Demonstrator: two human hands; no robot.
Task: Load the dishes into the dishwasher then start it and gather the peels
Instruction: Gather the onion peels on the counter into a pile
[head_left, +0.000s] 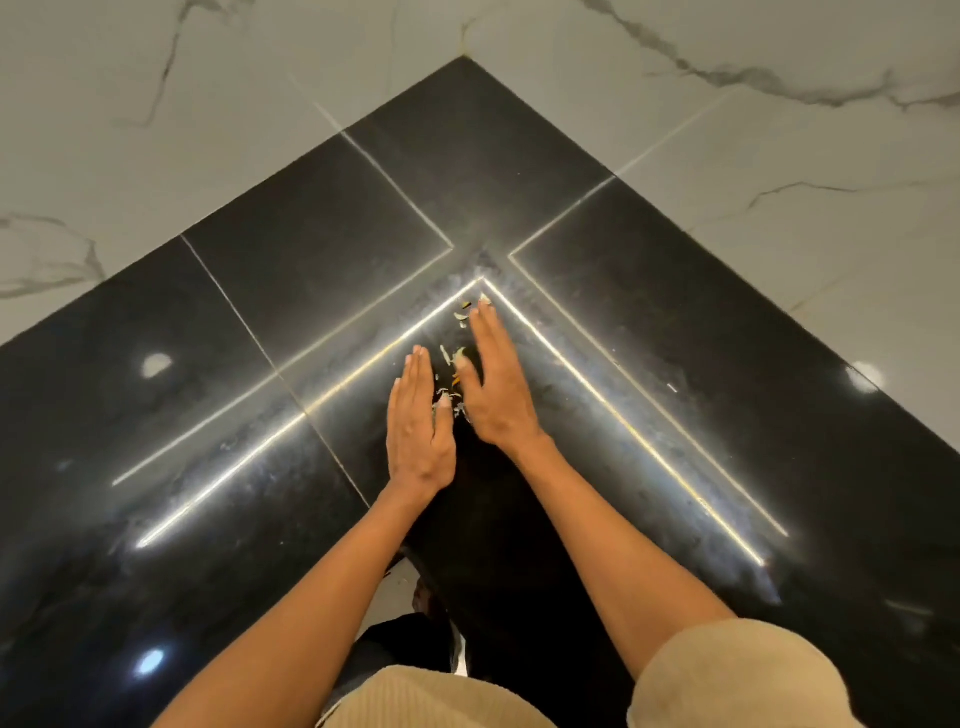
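You're on the gathering step; your flat, empty left hand (415, 421) and right hand (496, 382) flank the peels (451, 364) on the black counter (311, 270); next, sweep them together into one pile

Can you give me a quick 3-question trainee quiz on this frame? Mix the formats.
1. True or false: the left hand grips a dish.
2. Multiple choice: the peels lie
A. in a bowl
B. between the two hands on the black countertop
C. on the white marble wall
3. Short answer: how do the fingers of the right hand lie?

Key
1. False: it is flat and holds nothing.
2. B
3. Straight, palm down, edging the scraps toward the left hand.
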